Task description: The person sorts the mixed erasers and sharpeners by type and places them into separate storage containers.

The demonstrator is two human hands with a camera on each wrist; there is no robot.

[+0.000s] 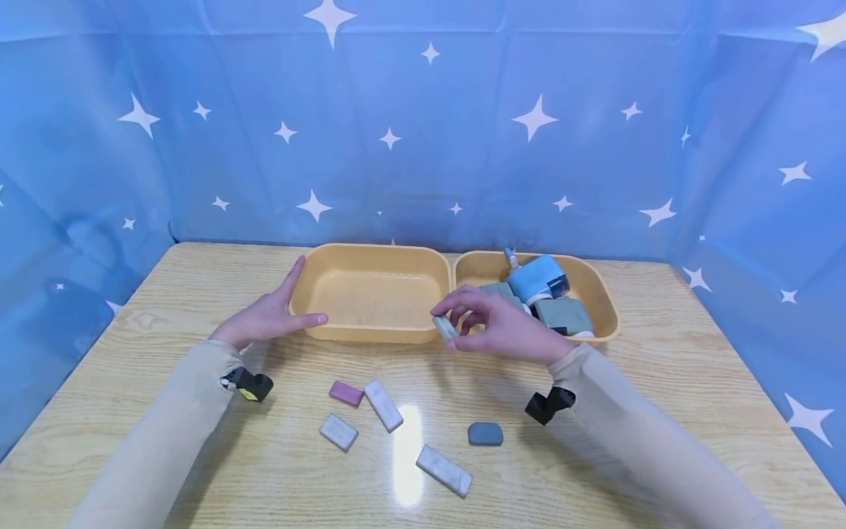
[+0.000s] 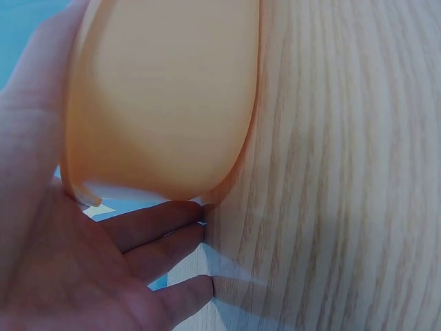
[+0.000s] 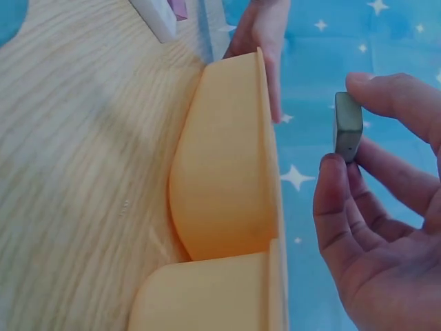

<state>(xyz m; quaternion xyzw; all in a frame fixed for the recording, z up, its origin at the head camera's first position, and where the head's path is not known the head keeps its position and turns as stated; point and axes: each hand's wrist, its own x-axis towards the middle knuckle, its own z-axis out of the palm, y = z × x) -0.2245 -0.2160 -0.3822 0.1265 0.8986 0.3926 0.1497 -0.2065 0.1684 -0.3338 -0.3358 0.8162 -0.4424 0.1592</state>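
My right hand (image 1: 499, 323) pinches a small grey-green rectangular block (image 3: 348, 127) between thumb and fingertips. It holds the block above the front right corner of a yellow-orange plastic bin (image 1: 370, 335), near where this bin meets a second one. At the left end of that first bin, my left hand (image 1: 271, 316) spans the corner. Its thumb lies along the front rim and its fingers extend up the left side. In the left wrist view, straight fingers (image 2: 155, 224) show beside the bin's outer wall.
The second bin (image 1: 604, 301) holds blue and grey-green boxy bottles (image 1: 538, 278) with white parts. On the wooden table nearer me lie a pink block (image 1: 346, 393), several pale marbled blocks (image 1: 444, 470) and a dark blue-grey block (image 1: 485, 433). Star-printed blue cloth (image 1: 423, 147) surrounds the table.
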